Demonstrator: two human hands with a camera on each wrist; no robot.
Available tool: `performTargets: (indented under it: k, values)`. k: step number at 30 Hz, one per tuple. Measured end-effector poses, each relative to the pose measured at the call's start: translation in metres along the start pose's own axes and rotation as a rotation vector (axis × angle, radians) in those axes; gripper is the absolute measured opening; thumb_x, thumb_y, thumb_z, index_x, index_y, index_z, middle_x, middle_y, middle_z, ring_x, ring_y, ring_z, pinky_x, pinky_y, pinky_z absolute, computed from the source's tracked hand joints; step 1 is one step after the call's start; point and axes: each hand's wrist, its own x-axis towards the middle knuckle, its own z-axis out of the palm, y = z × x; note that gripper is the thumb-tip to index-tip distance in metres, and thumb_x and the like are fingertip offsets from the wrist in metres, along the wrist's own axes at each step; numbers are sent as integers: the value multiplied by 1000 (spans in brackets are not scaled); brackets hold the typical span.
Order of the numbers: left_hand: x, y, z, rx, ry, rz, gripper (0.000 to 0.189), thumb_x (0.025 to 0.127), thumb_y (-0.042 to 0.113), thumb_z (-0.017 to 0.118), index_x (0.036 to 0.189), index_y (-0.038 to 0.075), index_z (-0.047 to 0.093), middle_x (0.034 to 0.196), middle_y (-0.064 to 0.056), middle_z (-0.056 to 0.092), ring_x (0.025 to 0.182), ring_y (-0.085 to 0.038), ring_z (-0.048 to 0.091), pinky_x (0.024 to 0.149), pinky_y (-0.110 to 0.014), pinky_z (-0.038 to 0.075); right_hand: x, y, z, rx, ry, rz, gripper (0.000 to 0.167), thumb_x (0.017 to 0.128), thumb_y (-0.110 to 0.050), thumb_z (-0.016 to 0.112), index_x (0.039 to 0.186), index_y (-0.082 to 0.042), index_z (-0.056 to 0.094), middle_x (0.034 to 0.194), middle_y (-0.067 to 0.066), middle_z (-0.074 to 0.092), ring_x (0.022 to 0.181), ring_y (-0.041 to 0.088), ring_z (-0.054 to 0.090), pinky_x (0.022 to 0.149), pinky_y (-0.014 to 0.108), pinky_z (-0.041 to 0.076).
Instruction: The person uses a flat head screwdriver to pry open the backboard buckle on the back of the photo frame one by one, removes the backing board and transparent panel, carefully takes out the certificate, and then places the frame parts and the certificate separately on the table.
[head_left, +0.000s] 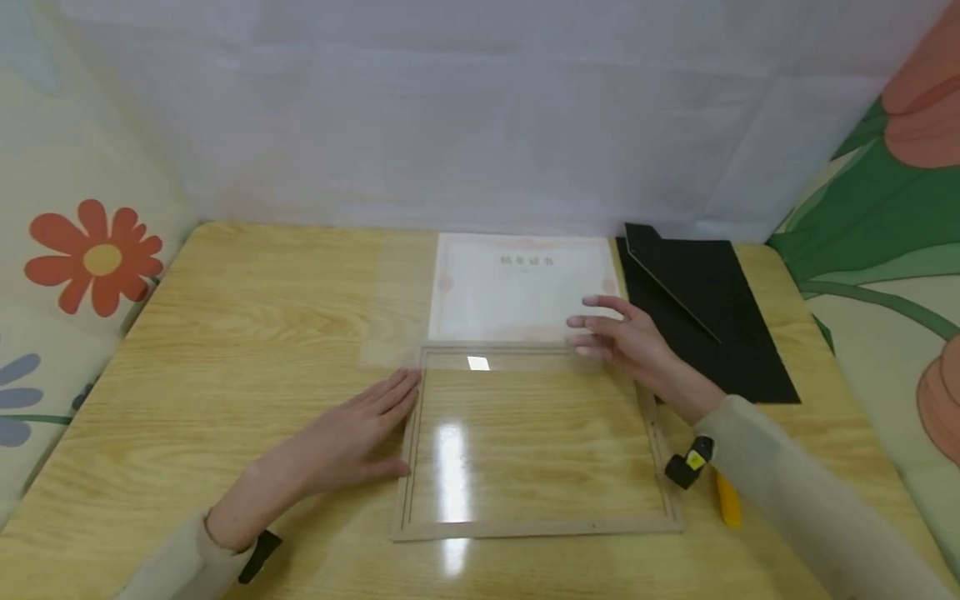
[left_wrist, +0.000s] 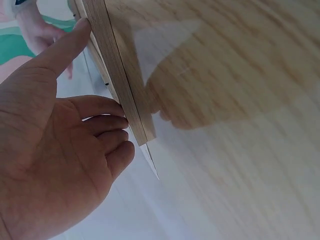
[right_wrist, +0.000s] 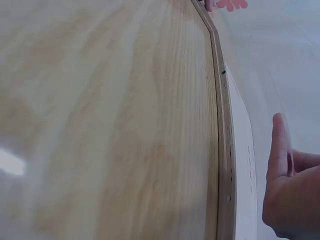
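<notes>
A light wooden picture frame (head_left: 540,528) lies flat on the table, with wood grain showing through its middle and bright reflections there. My left hand (head_left: 360,433) touches its left side; in the left wrist view the thumb and fingertips of that hand (left_wrist: 65,145) rest along the wooden edge, not wrapped round it. Over the frame's far right corner hovers my right hand (head_left: 626,337), fingers spread and holding nothing. Beyond the frame lies a white printed certificate (head_left: 517,292), its near edge meeting the frame's far side. The right wrist view shows the right hand (right_wrist: 292,185) apart from the frame (right_wrist: 225,125).
A black backing board (head_left: 750,333) with a raised flap (head_left: 667,279) lies at the right. A yellow object (head_left: 727,500) is partly hidden by the right forearm. A faint clear sheet (head_left: 397,292) seems to lie left of the certificate. White cloth (head_left: 480,125) hangs behind the table.
</notes>
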Motion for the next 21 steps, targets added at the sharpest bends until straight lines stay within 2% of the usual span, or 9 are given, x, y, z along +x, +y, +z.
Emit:
performTargets:
  k: [6,13,17,21]
  values:
    - [3,1,0,-12,-6,3,92,84,45,70,142,-14,31,153,-27,19,141,-41,19,111,-53,25,29,-3,37,-42,-13,29,46,98,-6,55,142,-4,40,104,10,71,80,20,72,71,28,58]
    - [6,5,-1,-28,-33,-15,92,83,44,72,142,-15,31,154,-28,18,141,-41,20,111,-52,25,59,7,91,84,-27,75,44,98,-1,53,141,-4,44,114,21,67,74,24,72,71,33,59]
    - [7,7,-3,-22,-37,-12,92,82,43,73,141,-16,33,152,-30,19,139,-43,22,111,-53,26,74,14,125,138,-39,79,44,98,-1,53,141,-4,45,116,21,66,76,25,72,72,34,59]
    - [10,7,-3,-8,-44,-15,94,81,44,74,140,-16,33,152,-30,19,139,-44,22,111,-52,26,83,19,155,148,-65,64,43,98,-1,53,140,-2,46,114,21,67,79,27,72,73,35,59]
